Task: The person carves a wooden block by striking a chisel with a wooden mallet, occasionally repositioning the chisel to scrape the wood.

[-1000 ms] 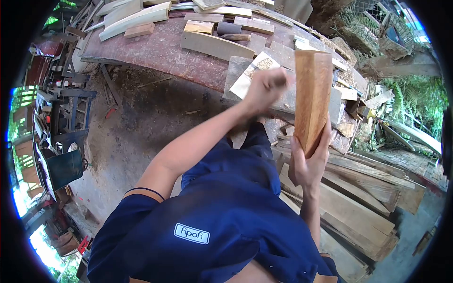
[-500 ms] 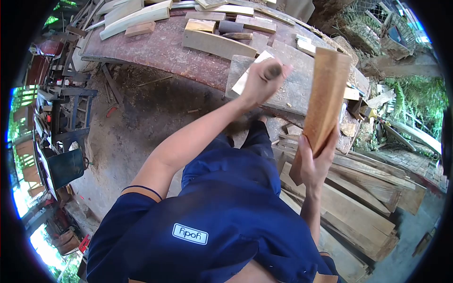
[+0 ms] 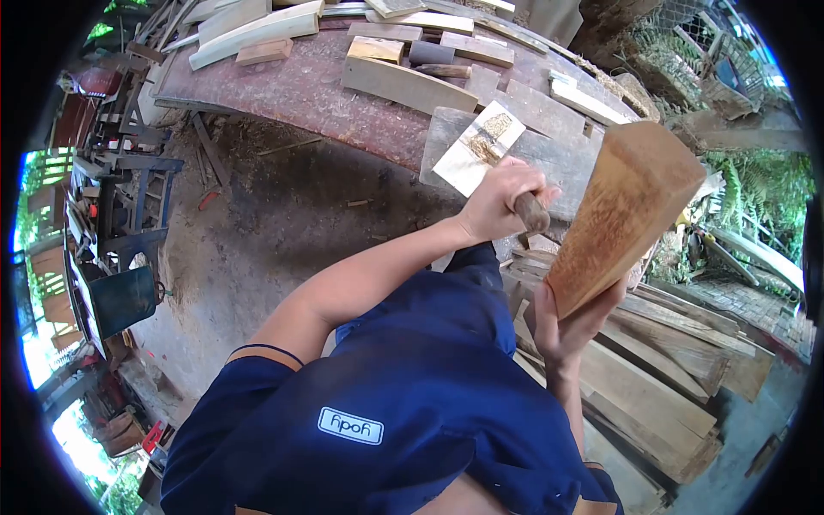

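My left hand [image 3: 508,199] is closed round a short wooden handle [image 3: 532,213], just left of a large tapered wood block [image 3: 627,206]. Whatever the handle belongs to is mostly hidden. The narrow lower end of the block rests in my right hand [image 3: 573,324], with thumb and fingers on either side; its broad end points up and to the right. Behind my left hand, a pale sheet [image 3: 463,170] with brown shavings or crumbs [image 3: 485,144] on it lies on a grey board [image 3: 436,142].
The long reddish worktable [image 3: 283,94] curves across the top, bearing wood offcuts [image 3: 410,84]. Stacked planks [image 3: 652,386] lie low on the right. A dark green container [image 3: 124,302] stands at the left. Greenery and rubble are at the far right.
My left hand has moved right and down with the handle, uncovering the sheet. The block has tilted right, its broad end now larger in view. My right hand has turned with it.
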Action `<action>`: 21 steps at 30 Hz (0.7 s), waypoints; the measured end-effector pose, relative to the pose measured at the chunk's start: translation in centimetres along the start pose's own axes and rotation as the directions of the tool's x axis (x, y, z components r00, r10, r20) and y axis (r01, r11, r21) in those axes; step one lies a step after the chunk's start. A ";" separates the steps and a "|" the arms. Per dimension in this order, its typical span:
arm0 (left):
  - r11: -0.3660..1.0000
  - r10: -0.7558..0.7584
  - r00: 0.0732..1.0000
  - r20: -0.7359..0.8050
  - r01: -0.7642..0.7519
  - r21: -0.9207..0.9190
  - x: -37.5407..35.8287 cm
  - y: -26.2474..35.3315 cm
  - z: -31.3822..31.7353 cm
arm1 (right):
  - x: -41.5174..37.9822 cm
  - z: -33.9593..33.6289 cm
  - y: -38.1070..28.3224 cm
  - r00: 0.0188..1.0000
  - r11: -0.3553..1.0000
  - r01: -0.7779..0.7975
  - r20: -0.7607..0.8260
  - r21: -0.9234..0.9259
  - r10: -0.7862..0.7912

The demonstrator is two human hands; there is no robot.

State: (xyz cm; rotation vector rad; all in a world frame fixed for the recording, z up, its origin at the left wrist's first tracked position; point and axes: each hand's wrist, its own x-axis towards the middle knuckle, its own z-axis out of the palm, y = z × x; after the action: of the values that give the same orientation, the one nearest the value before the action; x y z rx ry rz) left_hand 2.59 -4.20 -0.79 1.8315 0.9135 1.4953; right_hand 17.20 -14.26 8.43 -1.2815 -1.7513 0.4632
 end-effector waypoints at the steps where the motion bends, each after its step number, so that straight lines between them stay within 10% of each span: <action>1: 1.000 0.018 1.000 0.012 -0.018 -0.015 -0.1 -0.1 0.1 | 0.8 -0.1 -0.6 0.989 0.996 -0.066 0.127 -0.066 0.074; 5: 0.987 0.000 0.999 -0.044 -0.007 -0.163 1.1 -0.2 -0.4 | 2.4 -0.2 -0.3 0.956 0.966 -0.233 0.157 -0.111 0.249; 6: 0.940 -0.246 0.969 0.007 0.240 -0.242 1.2 -0.7 -1.1 | 2.6 -0.3 -0.1 0.929 0.936 -0.341 0.117 -0.090 0.350; 10: 0.809 -0.466 0.854 -0.231 0.305 -0.503 4.3 -2.8 -4.0 | 1.6 -1.4 1.7 0.931 0.931 -0.364 -0.031 0.027 0.365; 21: 0.893 -0.423 0.897 -0.131 0.388 -0.227 3.0 -1.2 -2.0 | 1.4 -1.5 0.8 0.930 0.931 -0.365 -0.044 0.005 0.365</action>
State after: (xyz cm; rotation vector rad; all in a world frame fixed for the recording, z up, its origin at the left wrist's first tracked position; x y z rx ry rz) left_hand 0.90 -1.00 0.36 1.2815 1.1127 1.4324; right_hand 18.76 -12.97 9.31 -1.6169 -1.4768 0.6369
